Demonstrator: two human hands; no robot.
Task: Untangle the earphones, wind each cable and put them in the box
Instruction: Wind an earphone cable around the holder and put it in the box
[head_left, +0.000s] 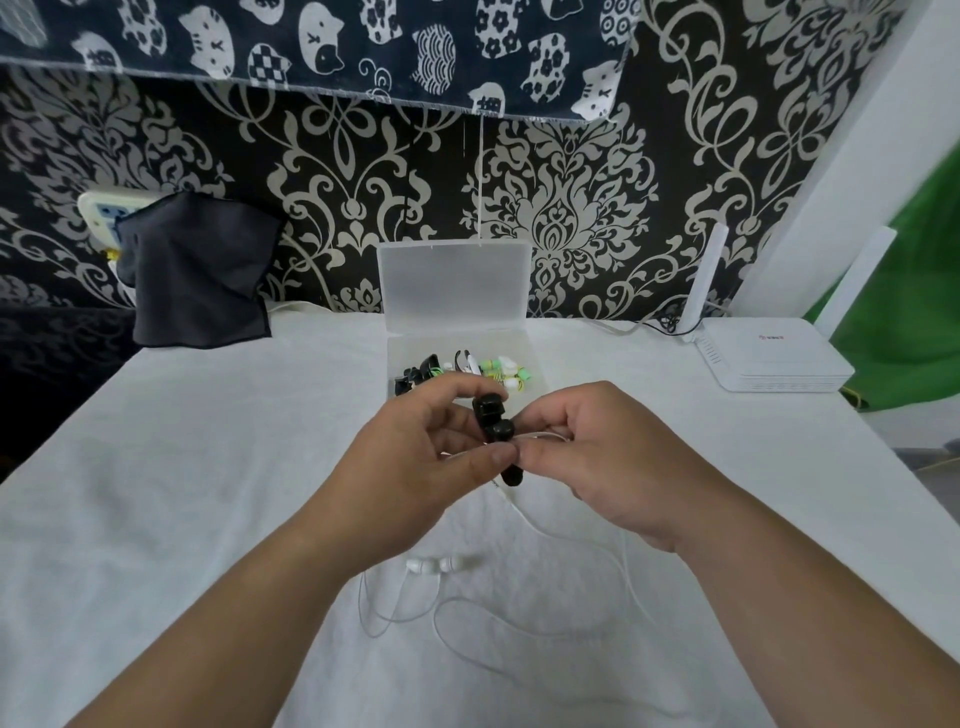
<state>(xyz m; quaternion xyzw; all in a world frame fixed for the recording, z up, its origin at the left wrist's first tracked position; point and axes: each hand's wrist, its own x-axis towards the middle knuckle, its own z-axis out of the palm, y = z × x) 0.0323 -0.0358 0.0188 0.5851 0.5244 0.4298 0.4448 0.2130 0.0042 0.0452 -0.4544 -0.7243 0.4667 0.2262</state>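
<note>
A dark cloth is hanging at the counter's far left. The left hand is pinching the black earphones with curled fingers. The right hand is pinching them from the other side, and the thumbs are touching. A white cable is trailing down to white earbuds lying on the counter. The open box is standing just behind the hands.

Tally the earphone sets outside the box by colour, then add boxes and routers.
Black earphones: 1, gripped in the left hand
White earphones: 1, cable pinched by the right hand
Clear plastic box: 1
White router: 1
Total: 4
</note>
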